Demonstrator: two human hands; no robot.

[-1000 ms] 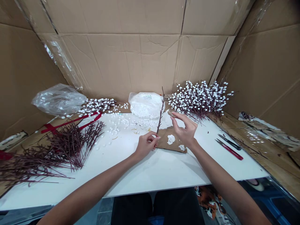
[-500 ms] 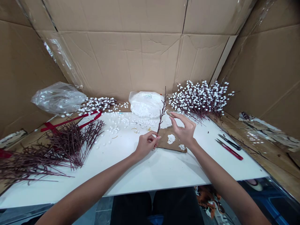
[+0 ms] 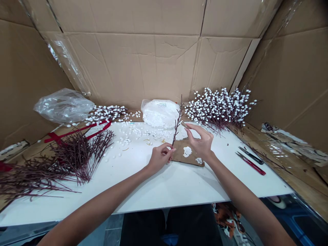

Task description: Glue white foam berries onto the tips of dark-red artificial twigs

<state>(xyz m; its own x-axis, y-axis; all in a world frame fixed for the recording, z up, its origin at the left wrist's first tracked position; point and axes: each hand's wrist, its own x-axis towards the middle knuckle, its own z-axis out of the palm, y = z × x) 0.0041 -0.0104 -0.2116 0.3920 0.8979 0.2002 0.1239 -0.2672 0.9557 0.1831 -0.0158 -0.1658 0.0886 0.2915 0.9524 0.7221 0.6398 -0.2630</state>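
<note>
My left hand (image 3: 161, 157) pinches the lower end of a dark brown twig (image 3: 176, 128), which stands nearly upright with short side branches. My right hand (image 3: 201, 140) holds a small tan piece (image 3: 183, 125) between thumb and fingers, its tip close to the twig's right side; whether they touch I cannot tell. Below the hands lies a brown cardboard piece (image 3: 179, 156) with a white paste blob (image 3: 187, 151) and a smaller one (image 3: 199, 160). Behind the twig sits a clear bag of white beads (image 3: 161, 114).
Bare twigs (image 3: 77, 155) with red ribbon (image 3: 98, 124) are piled at left. White-berried stems (image 3: 220, 106) lie back right, more (image 3: 109, 112) back left beside a plastic bag (image 3: 64, 106). Loose white beads (image 3: 125, 140) dot the white table (image 3: 143, 196). Red snips (image 3: 251, 164) and black snips (image 3: 251, 155) lie right.
My right hand has shifted very slightly left with the small tan piece. My left hand still holds the twig in nearly the same place.
</note>
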